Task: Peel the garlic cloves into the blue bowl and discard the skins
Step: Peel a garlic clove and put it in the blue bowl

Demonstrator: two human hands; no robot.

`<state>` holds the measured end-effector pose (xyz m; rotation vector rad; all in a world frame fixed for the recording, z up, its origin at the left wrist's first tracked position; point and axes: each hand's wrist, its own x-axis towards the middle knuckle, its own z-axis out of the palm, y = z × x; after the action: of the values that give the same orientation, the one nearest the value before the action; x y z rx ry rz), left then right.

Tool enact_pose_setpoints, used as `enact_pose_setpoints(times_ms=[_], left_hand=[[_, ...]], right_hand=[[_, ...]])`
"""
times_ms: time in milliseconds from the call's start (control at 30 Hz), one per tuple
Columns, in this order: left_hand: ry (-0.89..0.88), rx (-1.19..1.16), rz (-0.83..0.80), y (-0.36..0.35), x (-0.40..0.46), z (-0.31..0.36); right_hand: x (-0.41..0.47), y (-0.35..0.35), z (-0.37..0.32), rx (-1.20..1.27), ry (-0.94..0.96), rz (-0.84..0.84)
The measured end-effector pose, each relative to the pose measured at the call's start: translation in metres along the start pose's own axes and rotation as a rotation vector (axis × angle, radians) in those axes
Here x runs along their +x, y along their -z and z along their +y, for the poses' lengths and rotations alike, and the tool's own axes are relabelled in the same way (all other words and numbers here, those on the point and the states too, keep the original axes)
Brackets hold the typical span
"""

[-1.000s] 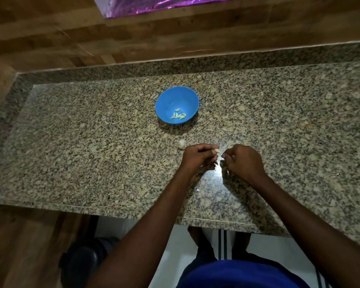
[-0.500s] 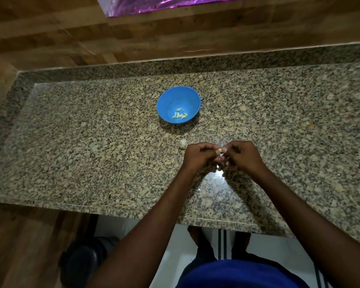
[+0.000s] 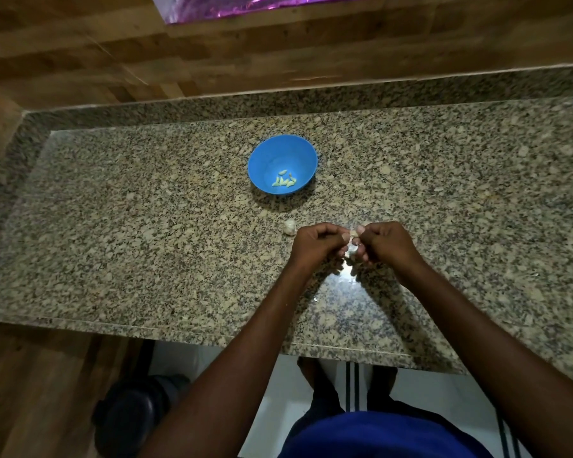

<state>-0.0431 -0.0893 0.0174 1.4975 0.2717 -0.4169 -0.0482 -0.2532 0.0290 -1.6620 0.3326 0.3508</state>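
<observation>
Closed up since a second ago: hands then a little apart over the counter, now knuckle to knuckle, fingertips meeting on one clove. Probably mid-strip, skin being worked loose, nothing dropped into the bowl yet.

At far left, bare speckled granite counter [image 3: 119, 206], polished, grainy tan and black, glossy enough to throw a highlight near the hands. Wood-grain wall panel [image 3: 80, 61] behind, a strip of crinkled purple foil [image 3: 245, 4] at the top edge.

Further right, blue bowl [image 3: 282, 164], round, smooth plastic by the look, well beyond the hands, holding a small cluster of peeled cloves [image 3: 284, 181], pale yellow-green, slim and curved. Just beside the left knuckles, on the stone, loose garlic piece [image 3: 289, 226], whitish, papery, lumpy, apparently unpeeled.

Left hand [image 3: 318, 244] curled, thumb and forefinger pinching the clove in hand [image 3: 352, 233]. Only a sliver of that clove showing, pale, with a whitish scrap below it, likely skin, hard to tell. Right hand [image 3: 386, 241] curled too, fingertips nipping the same clove from the other side, touching the left.

Several cloves done, at least two left; skins not discarded.
</observation>
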Motion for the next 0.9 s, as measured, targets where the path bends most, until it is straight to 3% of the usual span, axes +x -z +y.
enact_pose_setpoints(times_ms=[333,567,733,900], left_hand=[[0.008,0.008,0.043,-0.009,0.002,0.001],[-0.036,0.068,0.037,-0.011,0.005,0.002],[-0.013,0.065,0.032,-0.014,0.007,0.003],[0.019,0.051,0.046,-0.015,0.007,0.006]], right_hand=[[0.003,-0.005,0.009,-0.284,0.198,0.191],[0.003,-0.002,0.007,-0.273,0.198,0.190],[0.007,0.004,0.007,-0.136,0.120,0.104],[0.005,0.009,0.004,-0.126,0.169,0.088]])
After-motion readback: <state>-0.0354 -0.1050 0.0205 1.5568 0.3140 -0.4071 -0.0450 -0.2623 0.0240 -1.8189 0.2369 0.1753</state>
